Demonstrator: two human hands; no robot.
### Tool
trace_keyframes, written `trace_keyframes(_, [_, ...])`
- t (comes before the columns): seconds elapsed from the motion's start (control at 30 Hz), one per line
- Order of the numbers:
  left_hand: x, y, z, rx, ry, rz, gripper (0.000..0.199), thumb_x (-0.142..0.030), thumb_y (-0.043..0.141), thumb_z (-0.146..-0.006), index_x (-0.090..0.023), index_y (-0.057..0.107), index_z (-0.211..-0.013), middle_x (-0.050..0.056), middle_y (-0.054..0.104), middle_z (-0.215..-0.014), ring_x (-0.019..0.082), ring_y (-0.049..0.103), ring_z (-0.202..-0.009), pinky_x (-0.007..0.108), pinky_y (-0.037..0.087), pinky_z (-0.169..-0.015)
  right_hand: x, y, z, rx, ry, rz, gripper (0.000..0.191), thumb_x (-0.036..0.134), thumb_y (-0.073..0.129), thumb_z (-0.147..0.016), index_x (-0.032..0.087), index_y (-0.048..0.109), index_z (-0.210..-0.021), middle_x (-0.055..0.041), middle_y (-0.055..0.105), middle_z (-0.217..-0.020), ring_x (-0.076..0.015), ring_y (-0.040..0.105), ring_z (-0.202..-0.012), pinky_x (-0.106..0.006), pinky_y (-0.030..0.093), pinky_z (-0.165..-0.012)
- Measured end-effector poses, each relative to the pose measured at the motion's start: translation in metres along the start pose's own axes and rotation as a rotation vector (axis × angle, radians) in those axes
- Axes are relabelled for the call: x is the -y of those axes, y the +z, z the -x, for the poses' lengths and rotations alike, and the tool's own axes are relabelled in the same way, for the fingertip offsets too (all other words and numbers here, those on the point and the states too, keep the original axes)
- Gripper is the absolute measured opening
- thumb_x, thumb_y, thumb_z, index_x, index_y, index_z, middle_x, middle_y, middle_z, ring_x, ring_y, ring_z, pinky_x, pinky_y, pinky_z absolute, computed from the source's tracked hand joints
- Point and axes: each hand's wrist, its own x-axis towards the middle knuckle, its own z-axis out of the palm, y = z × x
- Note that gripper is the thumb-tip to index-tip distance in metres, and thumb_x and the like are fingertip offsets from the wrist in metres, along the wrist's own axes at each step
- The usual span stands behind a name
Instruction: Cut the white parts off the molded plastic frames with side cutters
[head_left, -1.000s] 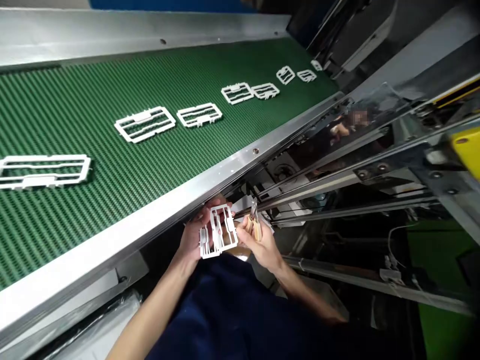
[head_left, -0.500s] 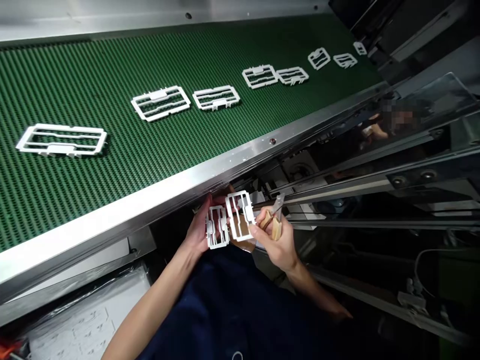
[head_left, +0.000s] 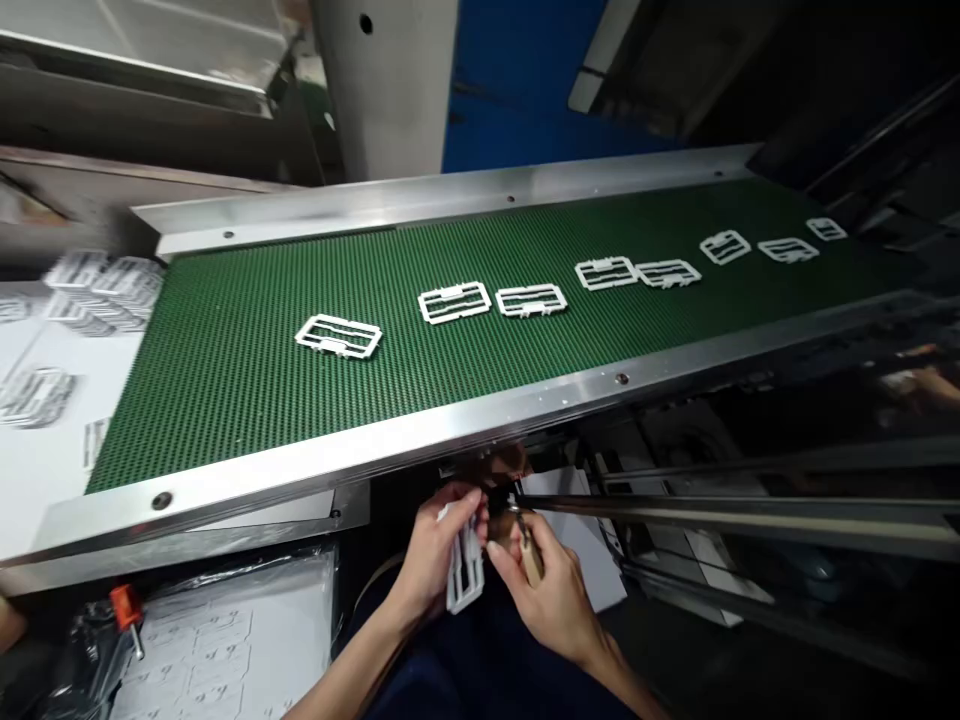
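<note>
My left hand (head_left: 429,555) is closed around white plastic frames (head_left: 466,572), held together on edge just below the conveyor's near rail. How many are in the bundle I cannot tell. My right hand (head_left: 556,592) grips side cutters with tan handles (head_left: 532,562), their jaws pointing up and away from me. A small gap separates the right fingertips from the held frames. Beyond both hands, more frames of the same kind lie spaced out on the green conveyor belt (head_left: 247,390), the nearest frame (head_left: 339,337) being at the left.
A metal rail (head_left: 420,437) runs between my hands and the belt. Stacked white frames (head_left: 105,290) stand on a white surface at the left. At lower left are a bagged tray of parts (head_left: 199,650) and a red-handled tool (head_left: 126,606). Dark machine bars (head_left: 712,515) extend at right.
The view has swung up and left, showing stacks at the left. The frame my right hand held is now out of it, and the frames in my left hand are turned edge-on.
</note>
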Motion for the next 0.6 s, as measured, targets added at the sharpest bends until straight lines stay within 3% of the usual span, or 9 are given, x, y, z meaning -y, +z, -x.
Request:
trace_keyframes(0.1, [-0.063,-0.017,0.047,0.041,0.178,-0.410,0.017,-0.036,0.063,-0.080,-0.020,0.065,-0.073,0.003,0.060,-0.068,0.014,0.054,-0.059,0.024,0.045,-0.056,-0.005,-0.010,-0.004,-0.098,-0.020,-0.003,0.015,0.033,0.053,-0.085,0.020,0.046,-0.084,0.0004,0.055,-0.068,-0.0129,0.057,-0.062,-0.023,0.046,-0.061])
trace_keyframes(0.17, [-0.116,-0.026,0.072,-0.124,0.453,-0.707,0.012,-0.037,0.063,-0.079,-0.027,0.069,-0.077,0.002,0.065,-0.084,0.021,0.059,-0.082,0.027,0.049,-0.069,-0.008,-0.013,-0.008,-0.107,-0.037,0.006,0.014,0.032,0.052,-0.085,0.020,0.046,-0.084,0.0003,0.055,-0.070,-0.0126,0.057,-0.064,-0.023,0.046,-0.063])
trace_keyframes(0.23, [-0.168,-0.033,0.075,-0.221,0.685,-1.097,0.015,-0.041,0.064,-0.077,-0.031,0.070,-0.086,-0.001,0.066,-0.089,0.023,0.059,-0.083,0.030,0.049,-0.069,-0.010,-0.014,-0.011,-0.064,-0.048,0.024,0.013,0.032,0.052,-0.085,0.021,0.046,-0.087,0.0001,0.056,-0.072,-0.0134,0.058,-0.067,-0.023,0.046,-0.063])
trace_keyframes(0.3, [-0.209,-0.038,0.051,-0.224,0.866,-1.474,0.029,-0.048,0.059,-0.078,-0.028,0.069,-0.097,-0.001,0.065,-0.094,0.022,0.058,-0.075,0.032,0.046,-0.071,-0.009,-0.012,-0.012,-0.011,-0.081,0.022,0.013,0.032,0.051,-0.086,0.021,0.047,-0.091,-0.0001,0.057,-0.073,-0.0140,0.059,-0.068,-0.023,0.046,-0.064])
trace_keyframes(0.4, [-0.244,-0.048,-0.011,-0.084,0.694,-1.959,0.050,-0.045,0.053,-0.084,-0.018,0.054,-0.125,0.005,0.050,-0.127,0.024,0.057,-0.090,0.037,0.041,-0.084,-0.007,-0.007,-0.011,0.041,-0.131,-0.034,0.011,0.030,0.049,-0.087,0.021,0.046,-0.093,0.0003,0.058,-0.073,-0.0126,0.059,-0.065,-0.022,0.046,-0.063])
trace_keyframes(0.43, [-0.249,-0.052,-0.030,-0.010,0.589,-2.012,0.055,-0.043,0.051,-0.085,-0.014,0.046,-0.132,0.008,0.046,-0.132,0.025,0.056,-0.098,0.035,0.040,-0.087,-0.007,-0.005,-0.010,0.048,-0.139,-0.048,0.011,0.029,0.048,-0.087,0.021,0.045,-0.094,0.0004,0.058,-0.073,-0.0121,0.059,-0.064,-0.022,0.046,-0.063])
trace_keyframes(0.5, [-0.250,-0.062,-0.059,0.054,0.487,-2.049,0.056,-0.041,0.056,-0.082,-0.013,0.049,-0.129,0.011,0.049,-0.129,0.026,0.058,-0.097,0.030,0.043,-0.081,-0.009,-0.003,-0.008,0.043,-0.136,-0.057,0.012,0.029,0.049,-0.087,0.021,0.045,-0.094,0.0003,0.058,-0.073,-0.0120,0.059,-0.065,-0.022,0.047,-0.063])
trace_keyframes(0.6, [-0.241,-0.071,-0.072,-0.008,0.499,-2.119,0.042,-0.035,0.050,-0.085,-0.019,0.055,-0.124,0.011,0.052,-0.127,0.029,0.060,-0.091,0.033,0.045,-0.074,-0.014,-0.003,-0.005,0.014,-0.089,-0.083,0.014,0.030,0.050,-0.087,0.020,0.046,-0.096,-0.0006,0.058,-0.075,-0.0125,0.060,-0.067,-0.021,0.048,-0.063])
